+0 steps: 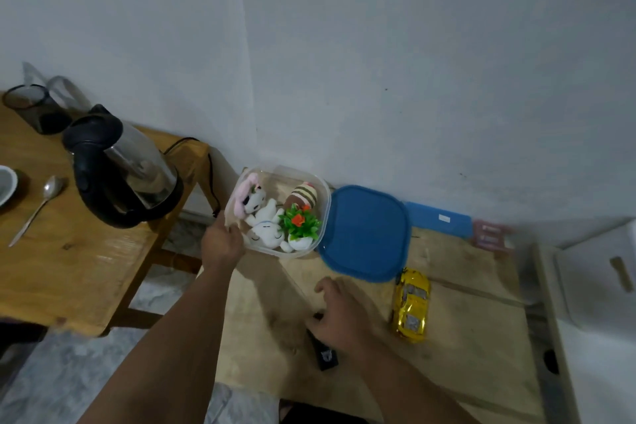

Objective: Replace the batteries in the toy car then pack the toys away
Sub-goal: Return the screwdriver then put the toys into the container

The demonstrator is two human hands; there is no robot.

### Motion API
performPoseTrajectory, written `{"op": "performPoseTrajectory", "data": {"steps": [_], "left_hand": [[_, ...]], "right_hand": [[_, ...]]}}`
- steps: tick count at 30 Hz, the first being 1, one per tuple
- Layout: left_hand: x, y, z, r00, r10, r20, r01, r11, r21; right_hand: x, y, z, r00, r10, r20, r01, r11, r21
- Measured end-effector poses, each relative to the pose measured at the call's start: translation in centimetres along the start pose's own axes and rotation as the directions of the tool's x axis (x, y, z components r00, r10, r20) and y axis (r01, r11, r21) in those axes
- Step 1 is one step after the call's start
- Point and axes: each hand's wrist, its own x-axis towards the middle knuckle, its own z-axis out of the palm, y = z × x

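A clear plastic container [321, 198] stands at the far left of the low wooden table [464, 337]. It holds white and pink plush toys [265, 220], a brown striped toy [304, 196] and a small green plant with an orange flower [300, 222]. My left hand [222, 241] grips the container's near left rim. Its blue lid [366, 232] lies flat just to the right. The yellow toy car [411, 305] rests on the table below the lid. My right hand [339, 311] lies over a black remote-like object [323, 353], fingers curled on its top end.
A higher wooden side table [69, 251] on the left carries a black and steel kettle [120, 169], a spoon [38, 206], a bowl and a dark cup [29, 107]. A blue box [438, 217] and a pink battery pack [490, 234] lie by the wall. A white cabinet [595, 286] stands right.
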Motion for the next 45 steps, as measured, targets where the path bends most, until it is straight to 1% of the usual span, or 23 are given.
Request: {"op": "performPoseTrajectory", "data": {"steps": [2, 4, 6, 8, 10, 12, 14, 15, 17, 19, 22, 24, 26, 28, 30, 33, 37, 40, 42, 45], "left_hand": [[0.3, -0.6, 0.2, 1.0, -0.007, 0.008, 0.007, 1.0, -0.007], [-0.2, 0.0, -0.2, 0.999, -0.026, 0.023, 0.026, 1.0, -0.013], [-0.9, 0.9, -0.6, 0.998, -0.037, 0.044, 0.038, 0.999, -0.026], [-1.6, 1.4, -1.1, 0.998, -0.035, 0.056, 0.038, 0.998, -0.049], [-1.8, 1.3, -1.6, 0.995, -0.06, 0.079, 0.066, 0.995, -0.073], [-1.7, 1.2, -2.1, 0.992, -0.075, 0.099, 0.082, 0.994, -0.066], [-1.5, 1.6, -2.8, 0.995, -0.067, 0.078, 0.065, 0.997, 0.032], [-1.4, 2.1, -3.1, 0.998, -0.054, 0.046, 0.05, 0.995, 0.082], [-0.7, 3.2, -3.5, 1.0, 0.0, -0.021, 0.003, 0.993, 0.116], [0.7, 4.7, -3.8, 0.996, 0.081, -0.049, -0.074, 0.989, 0.125], [3.4, 6.4, -3.9, 0.972, 0.233, 0.015, -0.231, 0.948, 0.22], [5.1, 7.7, -3.7, 0.938, 0.33, 0.104, -0.346, 0.888, 0.302], [6.3, 8.5, -3.1, 0.897, 0.398, 0.193, -0.442, 0.795, 0.415], [7.4, 9.1, -2.6, 0.877, 0.4, 0.265, -0.479, 0.714, 0.51], [8.3, 9.4, -2.0, 0.871, 0.388, 0.302, -0.491, 0.654, 0.575], [9.1, 10.3, -1.5, 0.877, 0.364, 0.315, -0.475, 0.553, 0.684], [9.1, 12.1, -1.3, 0.866, 0.329, 0.378, -0.484, 0.358, 0.798], [8.6, 13.2, -0.9, 0.85, 0.321, 0.418, -0.496, 0.216, 0.841], [8.4, 13.7, -0.6, 0.835, 0.33, 0.441, -0.511, 0.164, 0.844], [8.0, 14.3, 0.1, 0.814, 0.339, 0.473, -0.535, 0.119, 0.836]], "right_hand": [[-0.8, 1.0, 1.8, 0.989, 0.068, 0.133, -0.051, 0.991, -0.124], [-0.9, 1.3, 2.9, 0.984, 0.085, 0.157, -0.056, 0.982, -0.179], [-0.9, 1.1, 2.9, 0.984, 0.086, 0.157, -0.065, 0.989, -0.134], [-0.9, 1.0, 1.9, 0.988, 0.041, 0.15, -0.034, 0.998, -0.052], [-0.9, 0.8, 0.0, 0.996, -0.039, 0.075, 0.034, 0.997, 0.065], [-0.4, 0.5, -2.4, 0.992, -0.108, -0.065, 0.115, 0.987, 0.111], [1.5, -0.2, -4.9, 0.975, -0.136, -0.176, 0.155, 0.983, 0.097], [2.9, -0.7, -6.3, 0.968, -0.136, -0.21, 0.158, 0.984, 0.088], [6.4, -2.1, -9.2, 0.965, -0.113, -0.238, 0.122, 0.992, 0.024], [10.0, -3.8, -11.6, 0.972, -0.103, -0.212, 0.081, 0.99, -0.113], [14.2, -6.4, -13.7, 0.981, -0.128, -0.143, 0.081, 0.952, -0.294], [16.2, -7.9, -14.0, 0.987, -0.137, -0.089, 0.088, 0.903, -0.42], [17.7, -9.1, -14.0, 0.989, -0.139, -0.047, 0.097, 0.86, -0.502], [18.9, -10.0, -13.7, 0.99, -0.142, -0.018, 0.109, 0.832, -0.544], [20.0, -10.2, -13.2, 0.988, -0.157, -0.006, 0.127, 0.819, -0.559], [20.9, -9.8, -12.4, 0.982, -0.188, -0.024, 0.145, 0.826, -0.545], [21.0, -9.0, -12.2, 0.978, -0.195, -0.074, 0.128, 0.843, -0.523], [20.6, -8.7, -12.2, 0.984, -0.17, -0.057, 0.118, 0.852, -0.511], [20.3, -8.7, -11.9, 0.986, -0.158, -0.045, 0.111, 0.843, -0.526], [19.9, -8.7, -11.7, 0.993, -0.112, -0.03, 0.078, 0.839, -0.538]]}}
